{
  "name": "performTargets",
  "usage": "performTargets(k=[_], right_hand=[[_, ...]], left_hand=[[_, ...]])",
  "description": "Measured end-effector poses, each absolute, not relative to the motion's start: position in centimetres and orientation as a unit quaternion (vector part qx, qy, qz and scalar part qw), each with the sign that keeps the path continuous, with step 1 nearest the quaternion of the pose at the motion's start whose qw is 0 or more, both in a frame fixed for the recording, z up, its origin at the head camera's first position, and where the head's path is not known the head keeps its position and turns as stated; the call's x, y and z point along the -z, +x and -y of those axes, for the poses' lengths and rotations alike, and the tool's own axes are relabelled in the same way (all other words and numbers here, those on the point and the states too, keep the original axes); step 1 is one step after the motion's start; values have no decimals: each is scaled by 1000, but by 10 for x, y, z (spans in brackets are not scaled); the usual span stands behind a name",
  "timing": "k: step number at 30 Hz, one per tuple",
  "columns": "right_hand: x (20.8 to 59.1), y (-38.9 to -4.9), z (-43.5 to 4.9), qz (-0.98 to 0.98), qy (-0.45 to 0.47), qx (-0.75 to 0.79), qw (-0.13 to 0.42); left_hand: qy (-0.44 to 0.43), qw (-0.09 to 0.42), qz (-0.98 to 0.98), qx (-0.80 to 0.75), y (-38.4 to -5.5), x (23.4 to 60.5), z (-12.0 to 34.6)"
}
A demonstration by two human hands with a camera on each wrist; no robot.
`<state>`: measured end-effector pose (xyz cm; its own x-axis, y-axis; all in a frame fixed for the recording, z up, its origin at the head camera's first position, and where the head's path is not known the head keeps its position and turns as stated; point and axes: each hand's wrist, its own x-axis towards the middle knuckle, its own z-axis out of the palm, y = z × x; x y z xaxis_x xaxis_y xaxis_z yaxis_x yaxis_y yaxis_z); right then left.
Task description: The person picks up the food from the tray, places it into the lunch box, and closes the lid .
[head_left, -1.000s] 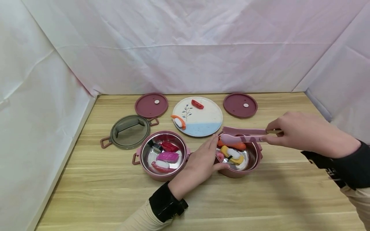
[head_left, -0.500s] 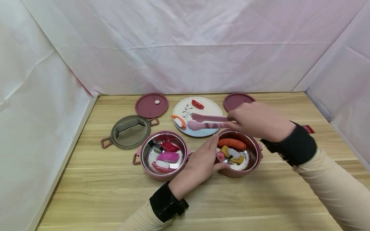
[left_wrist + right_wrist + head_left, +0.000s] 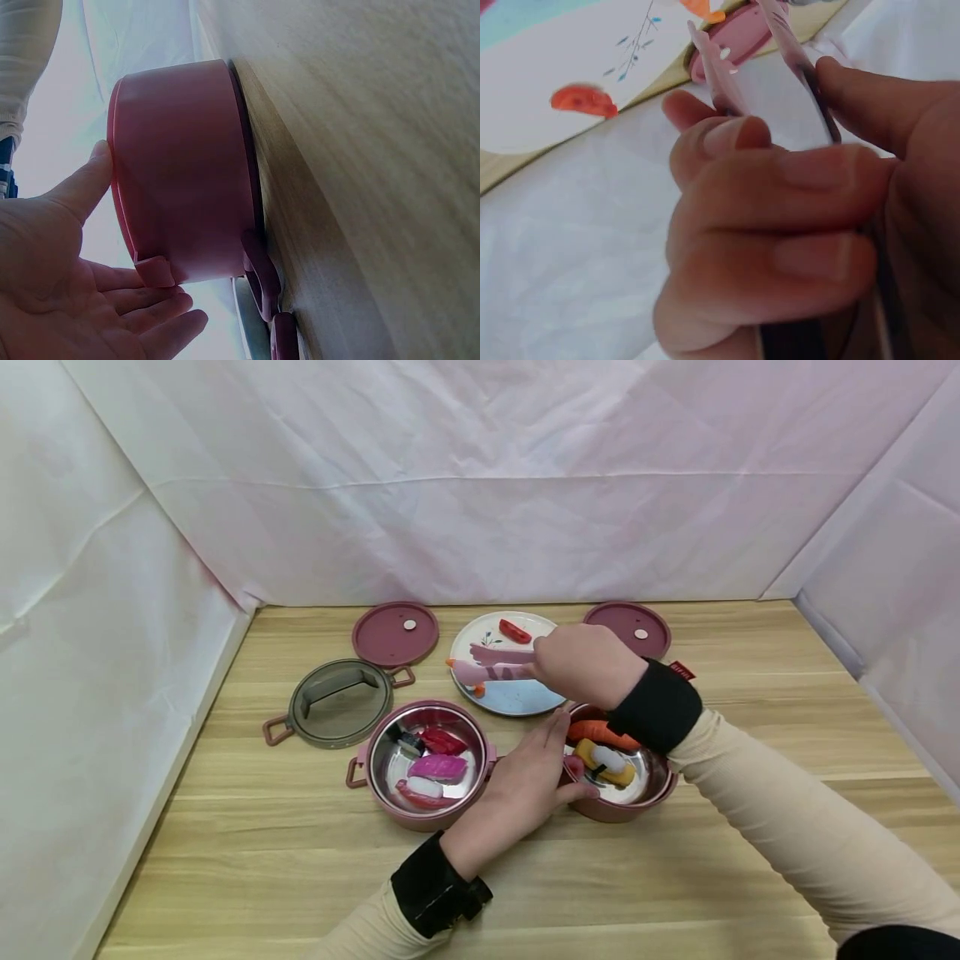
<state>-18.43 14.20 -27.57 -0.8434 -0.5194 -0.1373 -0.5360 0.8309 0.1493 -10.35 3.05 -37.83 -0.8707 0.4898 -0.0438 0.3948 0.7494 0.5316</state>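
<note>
My left hand [image 3: 527, 777] rests against the left side of the right-hand pot [image 3: 607, 810], thumb on its rim and fingers extended, as the left wrist view shows. That pot holds an orange sausage-like piece [image 3: 603, 733], a yellow and white sushi piece [image 3: 611, 761] and a pink bit. My right hand [image 3: 588, 664] grips pink tongs [image 3: 495, 670] with their tips spread, over the left part of the round plate [image 3: 525, 695]. Beneath the tips lies an orange and white shrimp sushi [image 3: 477, 690], mostly covered. A red wedge-shaped piece [image 3: 515, 631] lies farther back on the plate.
A second pot [image 3: 422, 817] with several toy sushi pieces stands left of my left hand. A grey see-through lid [image 3: 337, 718] with handles lies beyond it. Two maroon round lids [image 3: 393, 643] lie at the back, one either side of the plate. White cloth walls enclose the table.
My right hand has carried the tongs from above the right-hand pot leftward and back to the plate, where they now cover the shrimp sushi. My left hand stays at the pot.
</note>
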Motion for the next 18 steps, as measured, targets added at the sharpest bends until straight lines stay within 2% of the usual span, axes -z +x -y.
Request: performTargets(k=[6,12,18], right_hand=[[287,-192,-133,-967,-228,-76,86],[294,-197,-130,-964,-222,-86,115],[296,-198,-133,-966,-220,-102,87]], left_hand=[[227,103,-937,-244,-103,377,-32],[223,109,-937,-245,-103,377,-32],[222,109,-939,-238,-104,377,-32]])
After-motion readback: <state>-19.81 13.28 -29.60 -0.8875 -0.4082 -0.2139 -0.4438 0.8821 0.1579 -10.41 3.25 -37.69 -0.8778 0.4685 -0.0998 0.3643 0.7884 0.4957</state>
